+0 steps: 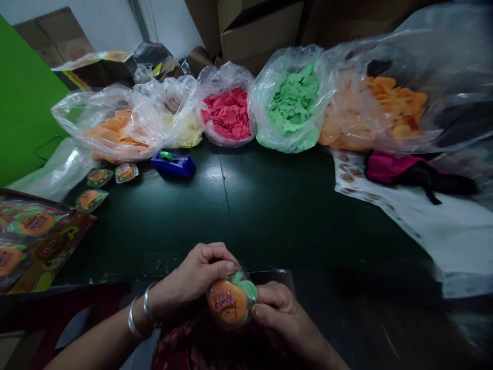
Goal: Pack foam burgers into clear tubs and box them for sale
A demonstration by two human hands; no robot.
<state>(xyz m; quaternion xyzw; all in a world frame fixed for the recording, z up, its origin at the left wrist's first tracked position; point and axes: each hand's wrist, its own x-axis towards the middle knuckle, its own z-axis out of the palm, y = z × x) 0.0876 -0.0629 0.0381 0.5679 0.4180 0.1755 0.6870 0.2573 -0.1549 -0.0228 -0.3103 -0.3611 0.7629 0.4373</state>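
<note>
Both hands at the near edge of the desk [269, 205], just in front of my body. A small clear pack [230, 300] with an orange printed face and a green piece at its top sits between them, off the desk. Left hand [196, 280]: wrist bent in, fingers curled over the pack's top, thumb tip pinching its upper rim. Right hand [283, 313]: comes from the near right, thumb pressed flat on the pack's right edge, other fingers hidden behind it. My reading: the pack is being pressed shut around its contents. A next move would call for even pressure round the rim, so that nothing slips out. Similar small packs [98, 177] lie at far left, near a blue tape dispenser [173, 163]. Bags of coloured pieces line the far edge, red [229, 115] and green [292, 103] among them.
</note>
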